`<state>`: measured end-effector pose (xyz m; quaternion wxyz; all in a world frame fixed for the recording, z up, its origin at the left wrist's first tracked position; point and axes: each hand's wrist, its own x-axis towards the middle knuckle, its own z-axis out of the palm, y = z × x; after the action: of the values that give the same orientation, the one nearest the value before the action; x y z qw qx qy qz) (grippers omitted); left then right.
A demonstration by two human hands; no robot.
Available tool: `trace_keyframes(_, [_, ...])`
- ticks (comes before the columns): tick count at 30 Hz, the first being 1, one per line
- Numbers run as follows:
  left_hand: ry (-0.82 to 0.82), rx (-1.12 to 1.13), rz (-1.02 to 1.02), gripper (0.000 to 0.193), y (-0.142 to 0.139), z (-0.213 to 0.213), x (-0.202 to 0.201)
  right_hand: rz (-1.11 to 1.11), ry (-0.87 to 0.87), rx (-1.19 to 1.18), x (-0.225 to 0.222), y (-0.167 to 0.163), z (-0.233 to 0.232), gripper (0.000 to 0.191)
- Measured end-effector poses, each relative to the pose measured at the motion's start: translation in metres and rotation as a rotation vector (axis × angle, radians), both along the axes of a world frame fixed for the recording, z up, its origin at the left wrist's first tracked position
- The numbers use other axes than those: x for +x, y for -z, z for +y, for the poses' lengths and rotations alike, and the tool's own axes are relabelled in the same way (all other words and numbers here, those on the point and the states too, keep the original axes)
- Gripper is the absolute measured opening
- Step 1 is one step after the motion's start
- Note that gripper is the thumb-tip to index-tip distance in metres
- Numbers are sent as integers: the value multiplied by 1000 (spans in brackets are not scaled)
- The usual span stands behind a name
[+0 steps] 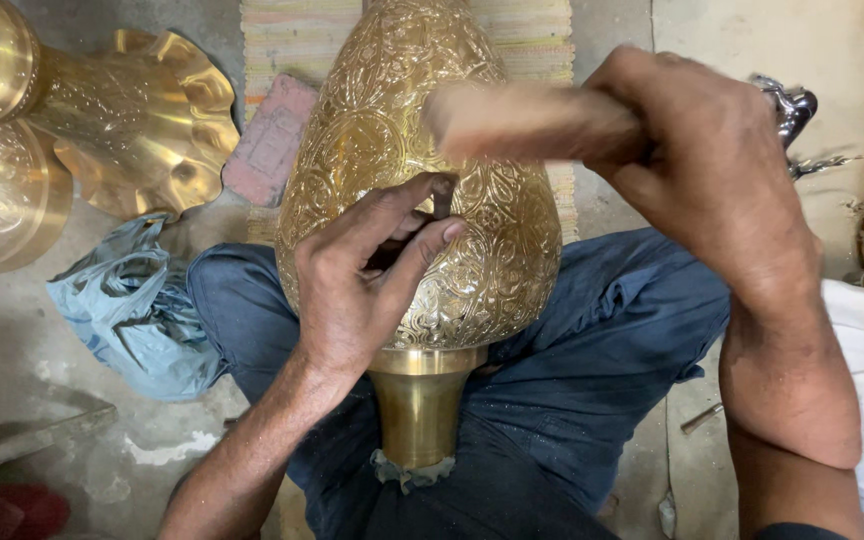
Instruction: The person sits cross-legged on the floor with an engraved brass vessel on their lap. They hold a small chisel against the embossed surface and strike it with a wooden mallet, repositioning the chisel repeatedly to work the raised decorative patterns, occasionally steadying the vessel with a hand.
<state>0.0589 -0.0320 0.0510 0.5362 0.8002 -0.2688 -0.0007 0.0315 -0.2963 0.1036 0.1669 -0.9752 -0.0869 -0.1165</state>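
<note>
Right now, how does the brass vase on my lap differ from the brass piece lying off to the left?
The vase on the lap is covered in fine engraved scrollwork; the left brass piece looks mostly smooth and shiny. The vase swells into a rounded belly with a plain neck, while the left piece flares into a wavy, ruffled rim. The vase rests under the left hand; the other lies untouched on the floor. Both are golden brass.

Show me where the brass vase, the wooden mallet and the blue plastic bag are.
brass vase [497, 250], head view, on its engraved belly.
wooden mallet [522, 122], head view, on the blurred wooden part.
blue plastic bag [132, 315], head view, on its crumpled middle.
</note>
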Motion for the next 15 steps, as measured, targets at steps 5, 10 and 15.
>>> trace_keyframes(5, [10,12,5,33,-2,0,1,-106,-57,-155,-7,-6,6,29])
trace_keyframes(10, [42,-3,19,35,-3,1,2,124,-13,97,-8,-4,6,28])
trace_keyframes(15, [25,50,12,33,-4,2,3,200,107,222,-5,1,5,32])
